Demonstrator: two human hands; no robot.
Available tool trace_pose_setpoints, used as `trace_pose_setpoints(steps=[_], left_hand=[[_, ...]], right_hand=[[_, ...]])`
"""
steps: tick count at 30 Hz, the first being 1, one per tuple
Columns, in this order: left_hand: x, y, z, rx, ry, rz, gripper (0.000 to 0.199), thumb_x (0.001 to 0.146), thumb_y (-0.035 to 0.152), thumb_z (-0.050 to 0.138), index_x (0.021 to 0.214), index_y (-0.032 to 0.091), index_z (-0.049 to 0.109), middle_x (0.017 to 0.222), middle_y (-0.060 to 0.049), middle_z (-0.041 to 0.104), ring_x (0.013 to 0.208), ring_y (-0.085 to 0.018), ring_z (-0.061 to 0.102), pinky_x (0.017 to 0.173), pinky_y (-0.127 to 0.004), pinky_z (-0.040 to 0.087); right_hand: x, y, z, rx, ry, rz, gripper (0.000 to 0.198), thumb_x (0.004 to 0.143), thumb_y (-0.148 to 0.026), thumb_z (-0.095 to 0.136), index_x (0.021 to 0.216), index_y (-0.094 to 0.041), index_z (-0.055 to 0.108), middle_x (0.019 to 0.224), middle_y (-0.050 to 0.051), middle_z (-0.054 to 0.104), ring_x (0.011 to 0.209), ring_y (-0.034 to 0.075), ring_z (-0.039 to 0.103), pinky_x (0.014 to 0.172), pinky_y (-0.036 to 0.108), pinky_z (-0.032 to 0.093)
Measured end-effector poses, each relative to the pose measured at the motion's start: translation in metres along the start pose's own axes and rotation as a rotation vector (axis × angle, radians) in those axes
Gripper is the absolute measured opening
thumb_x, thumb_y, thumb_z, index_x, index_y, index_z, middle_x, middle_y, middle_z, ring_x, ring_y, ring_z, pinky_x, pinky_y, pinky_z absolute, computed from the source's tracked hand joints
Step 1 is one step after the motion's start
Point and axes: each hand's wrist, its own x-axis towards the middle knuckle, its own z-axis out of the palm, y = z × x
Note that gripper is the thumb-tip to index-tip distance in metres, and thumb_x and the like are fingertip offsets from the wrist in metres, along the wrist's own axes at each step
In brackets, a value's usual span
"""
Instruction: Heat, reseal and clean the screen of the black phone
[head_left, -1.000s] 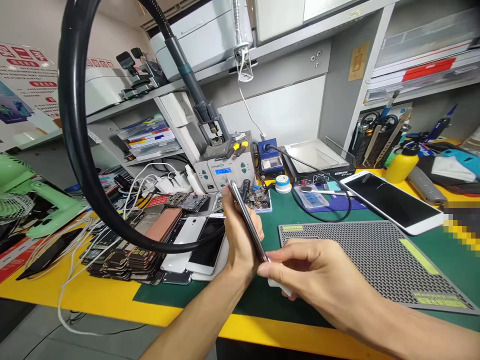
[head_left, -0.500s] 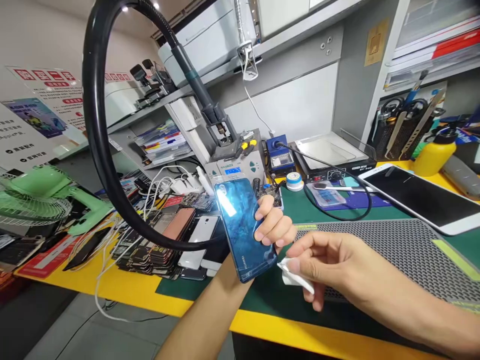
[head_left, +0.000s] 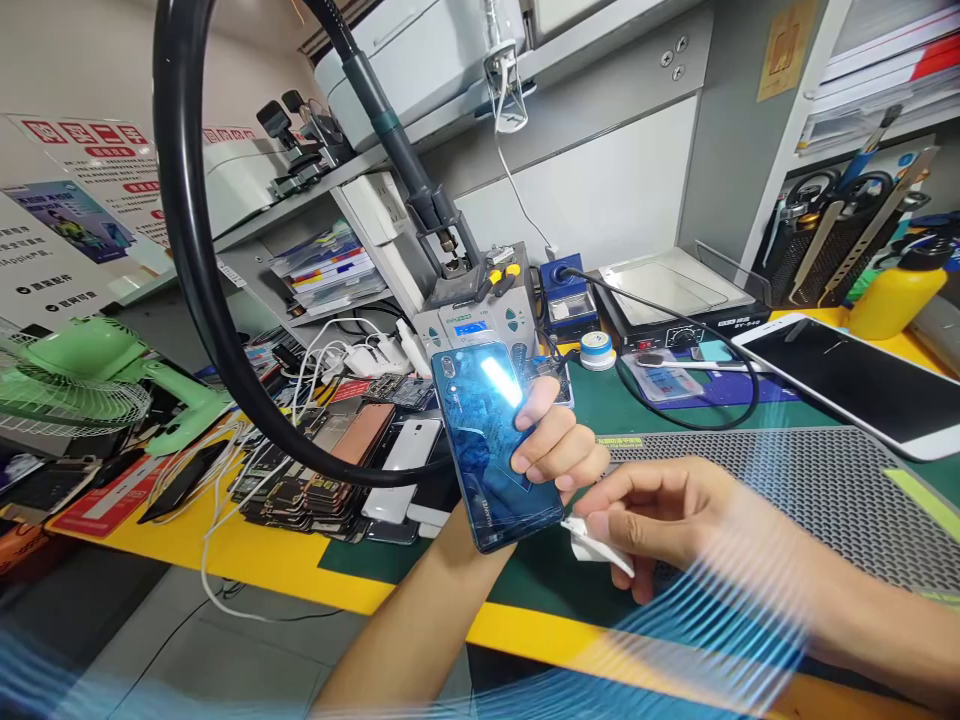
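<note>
My left hand (head_left: 562, 440) holds a glossy blue smartphone (head_left: 487, 440) up over the front of the bench. Its fingers wrap the right edge, while the palm is hidden behind the phone. The blue back faces me, tilted, with a camera bump at the top left and a bright streak of light on it. In my right hand (head_left: 660, 515) a folded white tissue or cloth (head_left: 596, 550) is pinched between thumb and fingers. It sits just beside the phone's lower right corner; I cannot tell whether they touch.
A thick black hose (head_left: 184, 200) loops at the left. Stacked phone parts (head_left: 315, 485) and a green fan (head_left: 97, 385) lie beyond it. Behind stands a grey rework station (head_left: 480, 325). At right are a grey perforated mat (head_left: 780, 490), a white tablet (head_left: 862, 380) and a yellow bottle (head_left: 896, 300).
The phone has tilted slightly in my left hand, and its light streak has moved right. The view has shifted a little. A blue translucent blur now crosses the lower part and my right wrist.
</note>
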Motion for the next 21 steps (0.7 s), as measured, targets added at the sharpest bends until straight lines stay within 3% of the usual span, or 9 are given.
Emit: trace_pose_setpoints(steps=[7,12,16,21], left_hand=[[-0.001,0.003,-0.005,-0.047,-0.038,-0.011,0.043,0.094,0.029,0.049,0.059,0.024,0.024,0.036,0.011,0.012,0.036,-0.008,0.001,0.041,-0.024,0.015],[-0.001,0.004,-0.006,-0.053,-0.02,-0.003,0.038,0.093,0.016,0.047,0.061,0.022,0.029,0.043,0.01,0.016,0.041,-0.009,0.007,0.045,-0.021,0.022],[0.001,0.005,-0.014,-0.034,0.009,-0.028,0.038,0.098,0.028,0.043,0.062,0.021,0.034,0.045,0.009,0.021,0.04,-0.009,0.016,0.048,-0.022,0.028],[0.003,0.006,-0.016,0.026,0.093,-0.03,0.057,0.102,0.055,0.03,0.059,0.02,0.041,0.044,0.005,0.031,0.039,-0.008,0.028,0.046,-0.023,0.032]], right_hand=[[-0.003,0.001,-0.001,-0.056,-0.085,0.043,0.022,0.089,-0.037,0.07,0.085,-0.015,0.072,0.067,0.001,0.064,0.058,0.012,0.059,0.056,0.025,0.054],[-0.01,-0.012,-0.003,-0.057,-0.118,0.074,0.024,0.082,-0.037,0.077,0.082,-0.014,0.071,0.074,0.004,0.069,0.062,0.013,0.06,0.059,0.025,0.052],[-0.011,-0.02,-0.006,-0.005,-0.069,0.055,0.03,0.077,-0.042,0.082,0.08,-0.015,0.068,0.069,0.002,0.065,0.06,0.013,0.058,0.057,0.025,0.052],[-0.007,-0.019,-0.007,0.012,-0.05,0.042,0.032,0.079,-0.043,0.081,0.091,-0.016,0.069,0.069,0.0,0.062,0.06,0.013,0.058,0.055,0.024,0.052]])
